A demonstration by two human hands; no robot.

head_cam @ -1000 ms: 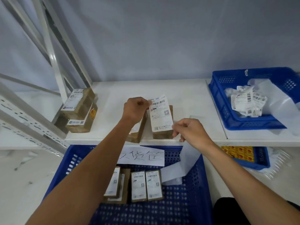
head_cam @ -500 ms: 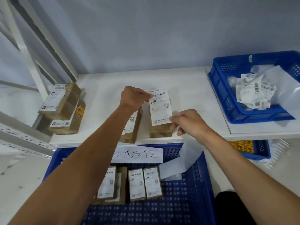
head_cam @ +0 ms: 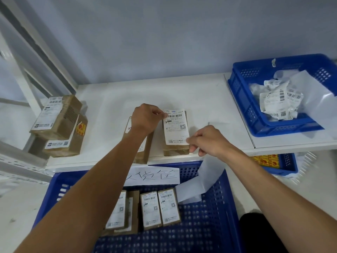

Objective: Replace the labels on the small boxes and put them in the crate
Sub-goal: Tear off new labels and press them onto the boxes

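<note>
The table [head_cam: 200, 99] carried the work. The crate [head_cam: 209, 230] stood below its front edge, with several labelled boxes [head_cam: 168, 207] lying in it. The box [head_cam: 176, 151] you worked on lay flat near the front edge of the table, just beside a second box [head_cam: 145, 154] that your left forearm partly hid. Over it you held the label [head_cam: 175, 127], stretched between both hands. The left hand [head_cam: 145, 118] pinched its far left corner and the right hand [head_cam: 209, 141] pinched its near right corner. I could not tell if the label touched the box or hung just above it.

The risks, I think, were these:

- **Crooked label:** If the label was not square to the box edges when you pressed it, it would sit crooked, and a glued label does not come off clean.
- **Crease or bubble:** If one corner landed first while the other side was slack, a crease or bubble could run over the barcode.
- **Sliding box:** The box lay free and near the edge, so a push from the right hand could slide it toward the crate.
- **Hanging strip:** A white strip [head_cam: 206, 176] hung from under the right hand into the crate. Whether you held it I could not tell, but it could catch the sticky side.
- **Lifting corners:** Your fingertips probably covered some glue at the two corners, and these corners could lift later.
</note>
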